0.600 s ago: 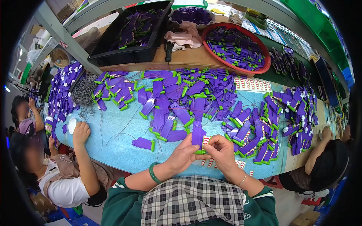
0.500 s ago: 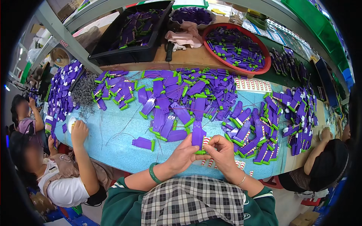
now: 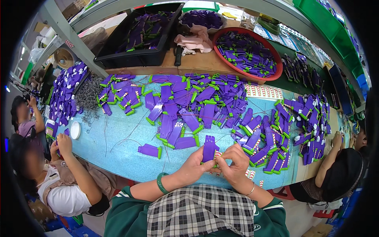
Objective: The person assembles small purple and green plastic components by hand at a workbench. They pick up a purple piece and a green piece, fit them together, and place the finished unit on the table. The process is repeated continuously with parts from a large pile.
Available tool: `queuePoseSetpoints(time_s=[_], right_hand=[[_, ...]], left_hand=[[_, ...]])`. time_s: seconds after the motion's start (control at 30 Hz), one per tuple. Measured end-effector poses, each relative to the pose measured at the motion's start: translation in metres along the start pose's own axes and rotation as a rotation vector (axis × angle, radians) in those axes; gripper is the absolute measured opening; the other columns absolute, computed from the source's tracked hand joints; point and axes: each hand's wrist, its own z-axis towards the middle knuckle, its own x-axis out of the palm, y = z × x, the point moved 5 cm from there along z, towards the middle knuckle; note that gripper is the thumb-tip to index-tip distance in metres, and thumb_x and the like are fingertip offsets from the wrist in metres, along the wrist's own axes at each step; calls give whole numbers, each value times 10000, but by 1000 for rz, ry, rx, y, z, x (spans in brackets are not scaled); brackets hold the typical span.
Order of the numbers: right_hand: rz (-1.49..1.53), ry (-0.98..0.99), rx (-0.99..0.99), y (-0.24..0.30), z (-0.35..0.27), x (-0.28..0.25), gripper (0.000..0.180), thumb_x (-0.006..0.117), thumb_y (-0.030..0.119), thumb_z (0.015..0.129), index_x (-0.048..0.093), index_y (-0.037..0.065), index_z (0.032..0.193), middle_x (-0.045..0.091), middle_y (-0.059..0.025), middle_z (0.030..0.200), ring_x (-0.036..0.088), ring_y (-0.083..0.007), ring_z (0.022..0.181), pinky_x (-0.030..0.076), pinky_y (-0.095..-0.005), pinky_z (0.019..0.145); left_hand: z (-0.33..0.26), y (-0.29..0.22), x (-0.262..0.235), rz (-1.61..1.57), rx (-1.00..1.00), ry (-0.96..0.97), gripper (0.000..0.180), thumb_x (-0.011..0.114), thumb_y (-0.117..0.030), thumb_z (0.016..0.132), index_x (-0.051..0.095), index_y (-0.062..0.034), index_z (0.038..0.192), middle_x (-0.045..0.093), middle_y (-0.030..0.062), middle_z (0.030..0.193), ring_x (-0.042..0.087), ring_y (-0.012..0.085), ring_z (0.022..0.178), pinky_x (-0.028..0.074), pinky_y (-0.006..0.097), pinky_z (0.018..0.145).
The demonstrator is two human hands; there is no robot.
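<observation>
Close in front of me, my left hand (image 3: 191, 169) is closed around a flat purple plastic part (image 3: 209, 147) with a bright green end, held upright. Thumb and finger of my right hand (image 3: 237, 165) pinch at the part's right edge, on a small red-and-white striped sticker (image 3: 217, 154). Whether the sticker lies fully on the part cannot be made out, as my fingers cover some of it. Below my hands, a partly hidden striped sticker sheet (image 3: 250, 173) lies at the table's near edge. One purple and green piece (image 3: 149, 150) rests alone to the left.
Heaps of purple and green parts (image 3: 205, 96) spread over the blue table (image 3: 118, 138), with striped ones (image 3: 272, 142) at right. Behind stand a black tray (image 3: 134, 59) and a red basin (image 3: 281, 67). Co-workers sit at both sides. A white dish (image 3: 75, 130) lies left.
My right fingers have curled more closely over the part's edge, and the part has shifted slightly. The left co-worker's hand has drawn back from the white dish.
</observation>
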Motion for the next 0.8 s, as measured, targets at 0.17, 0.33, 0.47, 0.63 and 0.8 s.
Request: queuePoseSetpoints(time_s=[0.17, 0.33, 0.47, 0.63, 0.8], right_hand=[[-106, 59, -12, -2, -2, -1, 177, 754, 73, 692, 587, 48, 744, 608, -75, 716, 551, -208, 638, 429, -312, 566], [247, 260, 377, -18, -2, 16, 472, 763, 219, 714, 543, 23, 1083, 613, -121, 993, 615, -236, 867, 512, -319, 705], [403, 412, 470, -27, -7, 27, 346, 723, 189, 786, 602, 3, 1051, 632, -69, 1001, 592, -131, 876, 498, -279, 768], [503, 432, 557, -27, -9, 22, 223, 657, 170, 847, 659, -18, 967, 674, -67, 944, 612, -125, 783, 494, -247, 704], [1098, 247, 685, -22, 2, 15, 290, 545, 202, 920, 624, -38, 1063, 642, -111, 1063, 583, -160, 1009, 433, -311, 920]], left_hand=[[-4, 2, -3, 170, 92, 40, 275, 521, -163, 977, 451, -37, 1211, 534, 38, 1132, 546, 114, 1026, 506, 303, 839], [0, 0, -2, -157, 36, 147, 332, 352, -316, 1023, 495, -33, 1122, 562, 57, 937, 596, 184, 821, 508, 339, 685], [2, 26, 14, -549, -406, 155, 395, 335, -381, 1005, 506, -44, 888, 482, 51, 669, 473, 164, 534, 400, 282, 493], [0, 30, 22, -630, -462, 496, 357, 363, -338, 991, 498, -50, 828, 426, 17, 604, 385, 100, 487, 329, 261, 450], [0, -13, 8, 5, -101, 152, 240, 536, -263, 935, 541, -31, 872, 544, 32, 715, 514, 140, 618, 407, 246, 540]])
